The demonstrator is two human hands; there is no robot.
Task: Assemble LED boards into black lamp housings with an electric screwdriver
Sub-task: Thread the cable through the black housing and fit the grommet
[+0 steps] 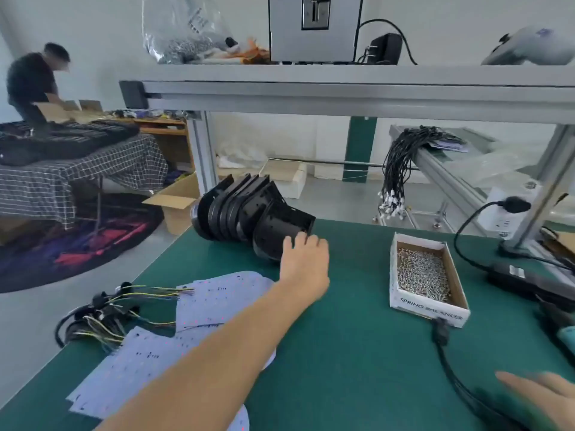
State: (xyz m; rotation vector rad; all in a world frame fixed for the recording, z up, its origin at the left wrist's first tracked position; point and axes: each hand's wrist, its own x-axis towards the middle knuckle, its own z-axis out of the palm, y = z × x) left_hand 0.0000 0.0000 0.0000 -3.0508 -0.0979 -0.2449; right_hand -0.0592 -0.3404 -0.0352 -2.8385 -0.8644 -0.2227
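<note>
Black lamp housings point(249, 209) are lying stacked at the far left of the green bench point(342, 337); your left hand point(303, 259) is grasping the nearest one, while your right hand point(541, 399) is resting flat, released, near right.

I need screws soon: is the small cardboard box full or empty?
Partly full. The open-topped cardboard box holds a layer of silver screws over its floor, below the rim.

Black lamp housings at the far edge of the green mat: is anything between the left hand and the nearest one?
Nothing visible. The left hand already reaches the nearest of the black plastic lamp housings, fingers at its lower rim. The white LED boards lie below the forearm, and the cardboard box of screws sits well off to the right.
</note>
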